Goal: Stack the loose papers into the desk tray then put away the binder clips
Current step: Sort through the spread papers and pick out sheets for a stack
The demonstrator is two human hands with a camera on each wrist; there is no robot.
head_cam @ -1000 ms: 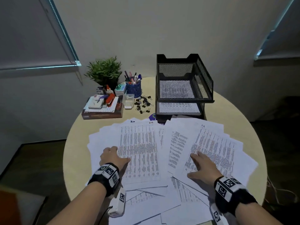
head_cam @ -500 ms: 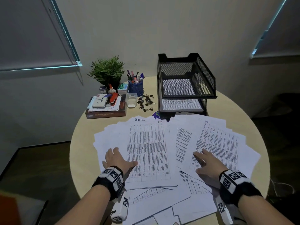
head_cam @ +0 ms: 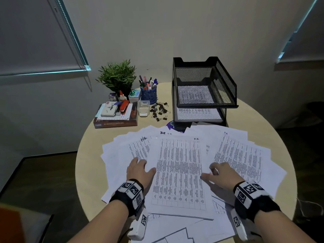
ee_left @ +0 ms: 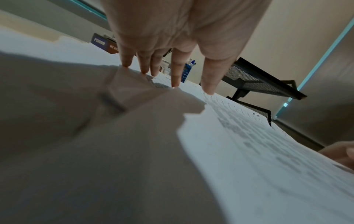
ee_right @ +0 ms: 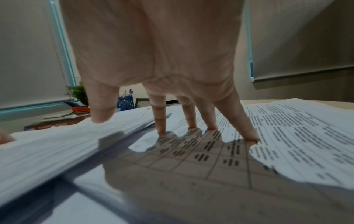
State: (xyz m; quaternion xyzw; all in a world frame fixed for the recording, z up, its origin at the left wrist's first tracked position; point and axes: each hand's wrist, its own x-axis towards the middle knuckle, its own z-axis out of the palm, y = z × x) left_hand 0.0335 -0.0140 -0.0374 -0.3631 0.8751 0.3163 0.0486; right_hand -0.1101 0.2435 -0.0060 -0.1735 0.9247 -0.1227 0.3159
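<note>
Currently I am gathering the loose papers (head_cam: pixel 178 172) fanned across the round tabletop (head_cam: pixel 87 155), my left hand (head_cam: pixel 138 170) and right hand (head_cam: pixel 221 174) both spread flat, fingertips pressing on sheets, gripping nothing. Next, I judge, I must square them for the black mesh desk tray (head_cam: pixel 201 92); binder clips (head_cam: pixel 159 111) lie beside it. Legible: handwritten "H-R" on sheets.

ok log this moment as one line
phase: gathering | left hand: fingertips on loose papers | right hand: fingertips on papers | desk tray: top tier bare | binder clips: loose
</note>
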